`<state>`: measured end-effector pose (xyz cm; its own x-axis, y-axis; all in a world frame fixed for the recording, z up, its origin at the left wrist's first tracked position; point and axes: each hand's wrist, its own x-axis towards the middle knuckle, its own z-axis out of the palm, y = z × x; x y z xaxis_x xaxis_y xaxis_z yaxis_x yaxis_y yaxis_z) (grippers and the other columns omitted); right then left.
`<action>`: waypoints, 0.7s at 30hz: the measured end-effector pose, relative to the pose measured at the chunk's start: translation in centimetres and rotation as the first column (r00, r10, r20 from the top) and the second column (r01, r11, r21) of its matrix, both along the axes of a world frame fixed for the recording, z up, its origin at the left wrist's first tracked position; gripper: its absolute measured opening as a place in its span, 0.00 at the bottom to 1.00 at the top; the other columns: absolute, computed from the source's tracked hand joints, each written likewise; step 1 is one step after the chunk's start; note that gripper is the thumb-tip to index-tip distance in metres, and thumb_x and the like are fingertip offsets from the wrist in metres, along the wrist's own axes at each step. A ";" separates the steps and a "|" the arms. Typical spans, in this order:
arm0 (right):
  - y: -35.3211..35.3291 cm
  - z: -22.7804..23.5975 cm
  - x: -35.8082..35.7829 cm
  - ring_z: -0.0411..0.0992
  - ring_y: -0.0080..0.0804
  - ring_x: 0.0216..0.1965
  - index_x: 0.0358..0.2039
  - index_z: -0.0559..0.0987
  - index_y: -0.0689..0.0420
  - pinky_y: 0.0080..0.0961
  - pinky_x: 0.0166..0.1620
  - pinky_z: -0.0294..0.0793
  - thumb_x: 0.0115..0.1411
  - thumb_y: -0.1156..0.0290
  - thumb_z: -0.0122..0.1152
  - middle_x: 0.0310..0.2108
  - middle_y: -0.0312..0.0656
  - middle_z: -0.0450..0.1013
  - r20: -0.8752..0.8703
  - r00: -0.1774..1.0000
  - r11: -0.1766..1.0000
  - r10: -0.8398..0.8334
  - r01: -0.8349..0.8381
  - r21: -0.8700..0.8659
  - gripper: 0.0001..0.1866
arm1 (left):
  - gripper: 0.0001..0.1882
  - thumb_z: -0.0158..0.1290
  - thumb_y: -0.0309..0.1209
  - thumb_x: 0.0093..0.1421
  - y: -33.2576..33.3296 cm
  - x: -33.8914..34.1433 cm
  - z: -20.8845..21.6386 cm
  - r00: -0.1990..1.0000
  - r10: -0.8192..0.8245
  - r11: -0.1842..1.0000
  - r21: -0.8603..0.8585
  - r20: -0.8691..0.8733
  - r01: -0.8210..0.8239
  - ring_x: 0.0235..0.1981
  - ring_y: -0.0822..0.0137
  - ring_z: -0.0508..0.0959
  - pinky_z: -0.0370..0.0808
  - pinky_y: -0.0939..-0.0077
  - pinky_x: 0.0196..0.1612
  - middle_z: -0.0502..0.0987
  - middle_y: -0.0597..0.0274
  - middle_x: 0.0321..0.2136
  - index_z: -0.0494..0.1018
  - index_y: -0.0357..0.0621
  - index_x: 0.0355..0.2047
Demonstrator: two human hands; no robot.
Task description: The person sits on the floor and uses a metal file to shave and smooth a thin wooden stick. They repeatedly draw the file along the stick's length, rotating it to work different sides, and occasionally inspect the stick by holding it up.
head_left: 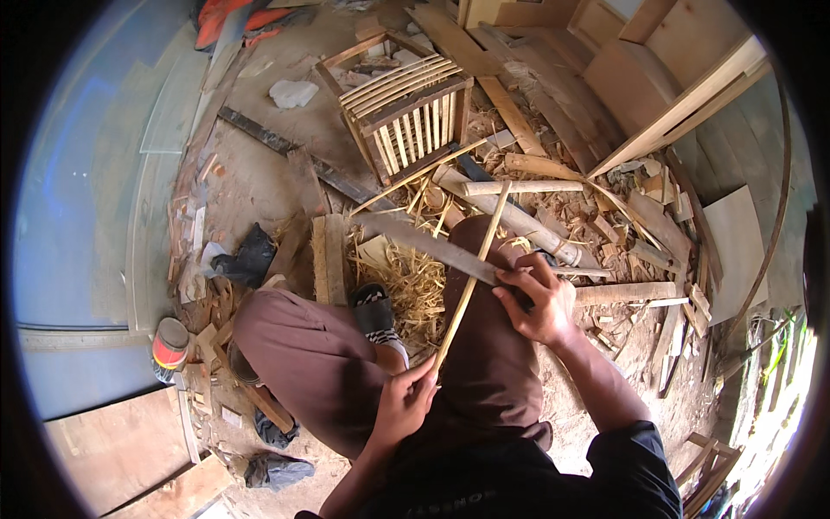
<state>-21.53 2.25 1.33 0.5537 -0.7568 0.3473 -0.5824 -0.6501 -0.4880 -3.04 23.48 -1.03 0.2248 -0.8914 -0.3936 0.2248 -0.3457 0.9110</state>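
My left hand [406,402] pinches the near end of a thin bamboo strip [459,313], which slants up and away over my right thigh. In my right hand [540,298] is the handle of a long, flat-bladed knife [424,245]. Its blade points to the left and crosses the strip near the middle, apparently against it. Most of the handle is hidden by my fingers. Beyond my knees stands a slatted wooden crate [405,114] with a dark frame and pale bars. Curly bamboo shavings [415,281] lie heaped between my legs.
A bamboo pole [527,227] and a short wooden stick [523,186] lie past my right knee among offcuts. Wooden panels [635,91] lean at the far right. At the left stand glass-like sheets [95,190] and a tin can [170,344]. A dark plank [285,143] crosses the ground.
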 end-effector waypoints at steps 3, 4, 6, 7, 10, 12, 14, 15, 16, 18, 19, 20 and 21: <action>-0.1 0.5 -0.5 0.79 0.38 0.23 0.39 0.85 0.44 0.37 0.22 0.77 0.57 0.60 0.73 0.39 0.33 0.74 -0.104 0.994 0.999 0.046 -0.046 0.001 0.11 | 0.17 0.52 0.29 0.71 -2.5 0.2 -0.5 1.000 -0.027 1.000 0.003 0.001 0.027 0.20 0.85 0.67 0.66 0.86 0.24 0.71 0.74 0.20 0.75 0.37 0.59; -0.2 0.6 -0.7 0.79 0.38 0.23 0.39 0.85 0.44 0.37 0.23 0.77 0.57 0.60 0.73 0.39 0.33 0.74 -0.109 0.993 0.999 0.044 -0.043 0.014 0.11 | 0.17 0.52 0.29 0.71 -2.7 0.2 -0.5 0.999 -0.040 0.999 0.006 0.007 0.040 0.20 0.84 0.66 0.66 0.86 0.23 0.71 0.74 0.20 0.75 0.37 0.58; -0.5 0.8 -0.9 0.78 0.39 0.22 0.39 0.85 0.45 0.38 0.23 0.77 0.56 0.60 0.73 0.39 0.33 0.75 -0.117 0.992 0.998 0.043 -0.039 0.040 0.10 | 0.17 0.52 0.28 0.71 -3.0 0.4 -0.4 0.998 -0.062 0.998 0.012 0.021 0.062 0.20 0.84 0.66 0.65 0.85 0.23 0.71 0.73 0.20 0.76 0.37 0.58; -0.6 0.8 -1.0 0.79 0.40 0.23 0.38 0.84 0.45 0.38 0.23 0.77 0.57 0.60 0.73 0.39 0.33 0.75 -0.114 0.993 0.999 0.024 -0.019 0.047 0.10 | 0.17 0.53 0.28 0.71 -2.8 0.4 -0.4 0.997 -0.065 0.998 0.010 0.040 0.065 0.20 0.84 0.66 0.65 0.85 0.23 0.71 0.73 0.19 0.76 0.36 0.58; -1.0 0.7 -1.0 0.79 0.41 0.24 0.37 0.84 0.46 0.38 0.25 0.78 0.57 0.60 0.72 0.40 0.33 0.75 -0.099 0.995 0.996 -0.026 0.034 0.084 0.10 | 0.17 0.54 0.28 0.70 -1.6 0.5 0.1 0.990 -0.081 0.997 0.025 0.117 0.078 0.19 0.84 0.66 0.64 0.84 0.23 0.70 0.71 0.18 0.76 0.35 0.57; -1.4 0.5 -1.0 0.79 0.42 0.26 0.37 0.83 0.48 0.38 0.27 0.78 0.57 0.61 0.72 0.40 0.33 0.75 -0.075 0.996 0.990 -0.052 0.061 0.124 0.10 | 0.17 0.55 0.29 0.69 0.2 1.1 0.6 0.975 -0.103 0.994 0.058 0.197 0.093 0.19 0.84 0.66 0.64 0.83 0.23 0.70 0.69 0.16 0.77 0.35 0.56; -1.7 0.8 -0.9 0.80 0.43 0.27 0.36 0.83 0.49 0.39 0.29 0.79 0.57 0.61 0.72 0.40 0.33 0.75 -0.094 0.994 0.988 -0.052 0.065 0.142 0.10 | 0.16 0.55 0.28 0.68 2.3 2.0 0.7 0.944 -0.140 0.989 0.093 0.297 0.117 0.21 0.82 0.70 0.68 0.80 0.25 0.74 0.65 0.17 0.77 0.33 0.54; -1.9 0.5 -1.2 0.80 0.43 0.27 0.36 0.83 0.49 0.39 0.29 0.79 0.57 0.62 0.72 0.39 0.34 0.75 -0.080 0.995 0.988 -0.051 0.062 0.138 0.09 | 0.16 0.55 0.28 0.68 2.9 2.1 1.6 0.934 -0.162 0.981 0.151 0.318 0.119 0.22 0.81 0.71 0.69 0.79 0.26 0.75 0.63 0.18 0.77 0.33 0.53; -2.1 0.4 -1.2 0.80 0.43 0.27 0.36 0.83 0.49 0.40 0.29 0.79 0.57 0.62 0.72 0.39 0.34 0.76 -0.065 0.997 0.990 -0.045 0.053 0.134 0.09 | 0.16 0.55 0.27 0.68 3.5 2.2 2.3 0.923 -0.181 0.971 0.208 0.340 0.113 0.23 0.80 0.73 0.70 0.78 0.27 0.77 0.62 0.19 0.78 0.32 0.53; -2.0 0.7 -1.1 0.80 0.43 0.27 0.35 0.83 0.50 0.40 0.29 0.79 0.57 0.63 0.72 0.39 0.34 0.76 -0.086 0.995 0.987 -0.051 0.063 0.145 0.09 | 0.15 0.56 0.27 0.67 5.4 2.4 2.4 0.914 -0.172 0.971 0.220 0.367 0.094 0.33 0.76 0.79 0.76 0.78 0.39 0.84 0.54 0.29 0.78 0.32 0.51; -1.9 1.0 -1.0 0.80 0.43 0.27 0.36 0.82 0.50 0.40 0.29 0.79 0.57 0.63 0.72 0.39 0.34 0.76 -0.099 0.994 0.988 -0.041 0.056 0.147 0.09 | 0.15 0.56 0.28 0.67 6.2 2.5 2.3 0.922 -0.139 0.980 0.183 0.362 0.076 0.36 0.76 0.79 0.76 0.78 0.42 0.84 0.52 0.32 0.78 0.32 0.51; -1.8 1.1 -0.9 0.80 0.43 0.27 0.36 0.82 0.50 0.40 0.29 0.79 0.57 0.63 0.72 0.39 0.35 0.76 -0.113 0.993 0.988 -0.032 0.049 0.149 0.09 | 0.15 0.56 0.28 0.67 6.9 2.5 2.2 0.929 -0.106 0.988 0.147 0.356 0.057 0.39 0.76 0.80 0.76 0.78 0.45 0.85 0.51 0.35 0.79 0.32 0.51; -1.9 0.8 -1.0 0.80 0.43 0.27 0.37 0.83 0.50 0.40 0.29 0.79 0.57 0.63 0.72 0.39 0.35 0.76 -0.097 0.994 0.986 -0.053 0.068 0.153 0.09 | 0.15 0.56 0.28 0.67 7.6 2.8 2.4 0.938 -0.130 0.976 0.209 0.321 0.063 0.41 0.76 0.80 0.76 0.78 0.47 0.85 0.50 0.37 0.78 0.32 0.51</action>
